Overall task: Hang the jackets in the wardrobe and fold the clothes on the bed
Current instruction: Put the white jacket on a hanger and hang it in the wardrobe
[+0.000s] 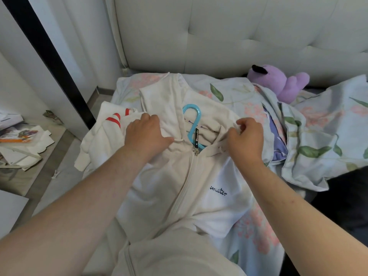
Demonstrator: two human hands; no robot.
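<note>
Cardboard boxes (29, 148) and papers on floor, 9 o'clock. White top w/ red stripes (107, 128) crumpled at bed's left edge, approx 10 o'clock, touching the cream zip hoodie (199, 176). Hoodie lies flat, front up, centre of bed on floral bedding (258, 226), zipped to the neck. Blue hanger (191, 116) sits inside the neck opening, hook pointing to 12 o'clock over the hood. Left grip (146, 134): fingers curled into hoodie fabric at the collar, thumb out toward the zip pull (196, 152). Right grip (246, 136): closed, pinching the hood edge on the other side of the collar. Crumpled floral duvet (318, 136) at 3 o'clock. Purple plush toy (282, 82) at 1 o'clock, against padded headboard (219, 36).
</note>
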